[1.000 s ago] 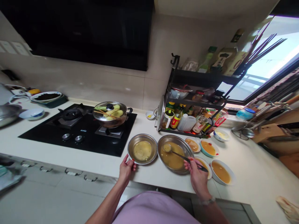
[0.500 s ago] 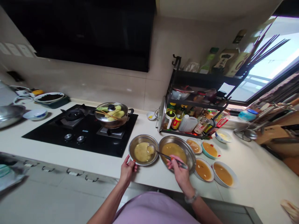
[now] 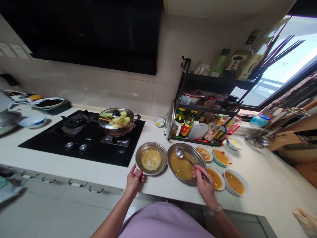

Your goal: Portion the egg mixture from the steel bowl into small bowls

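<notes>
My left hand (image 3: 134, 180) pinches the near rim of a small steel bowl (image 3: 162, 152) that holds a pale, frothy yellow liquid. Beside it on the right stands a larger steel bowl (image 3: 170, 149) with a yellow-brown liquid. In my right hand (image 3: 205, 185) is the dark handle of a ladle (image 3: 180, 152), and its round head hangs over the far left part of the larger bowl. Several smaller bowls of orange-brown liquid stand to the right of my right hand, among them a white oval bowl (image 3: 245, 188) and a turquoise-sided bowl (image 3: 216, 160).
A lidded pan (image 3: 120, 130) with green pieces and chopsticks sits on the black gas hob (image 3: 99, 155) at left. Behind the bowls stands a black rack (image 3: 210, 109) full of bottles. A cloth (image 3: 304, 219) lies at the right.
My right hand has moved right, carrying the ladle from the small bowl to over the larger one. The liquid in the small bowl now looks frothy. My left hand stays at its rim.
</notes>
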Tool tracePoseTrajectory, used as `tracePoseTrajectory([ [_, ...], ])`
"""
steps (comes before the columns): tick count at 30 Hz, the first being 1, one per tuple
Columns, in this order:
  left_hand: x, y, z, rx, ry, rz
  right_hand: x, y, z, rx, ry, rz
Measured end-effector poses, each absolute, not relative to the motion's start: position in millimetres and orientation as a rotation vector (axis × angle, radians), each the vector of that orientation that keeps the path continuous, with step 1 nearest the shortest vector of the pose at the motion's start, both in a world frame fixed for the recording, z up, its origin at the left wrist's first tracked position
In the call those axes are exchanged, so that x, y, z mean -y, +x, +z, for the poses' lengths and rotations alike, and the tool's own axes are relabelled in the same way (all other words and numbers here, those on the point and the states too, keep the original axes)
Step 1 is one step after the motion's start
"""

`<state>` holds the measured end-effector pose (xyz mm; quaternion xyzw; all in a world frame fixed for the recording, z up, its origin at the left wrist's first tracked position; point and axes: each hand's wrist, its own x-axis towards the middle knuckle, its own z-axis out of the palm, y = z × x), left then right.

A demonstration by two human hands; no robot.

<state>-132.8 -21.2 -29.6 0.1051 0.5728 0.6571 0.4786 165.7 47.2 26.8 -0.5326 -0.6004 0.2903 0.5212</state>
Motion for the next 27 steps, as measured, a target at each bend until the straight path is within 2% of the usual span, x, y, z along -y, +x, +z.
tracePoseTrajectory([
  [11,21.4,-132.9,-30.3,-1.405,0.268,1.589,-46.9,188.6,-6.6,1.179,-1.455,0.847],
  [17,21.5,-132.5,-31.1,-1.411,0.268,1.604,-49.5,181.6,2.1,0.85,-1.367,0.976],
  [27,21.6,-132.4,-31.8,-1.419,0.27,1.597,-45.0,179.6,25.5,0.855,-1.312,1.008],
])
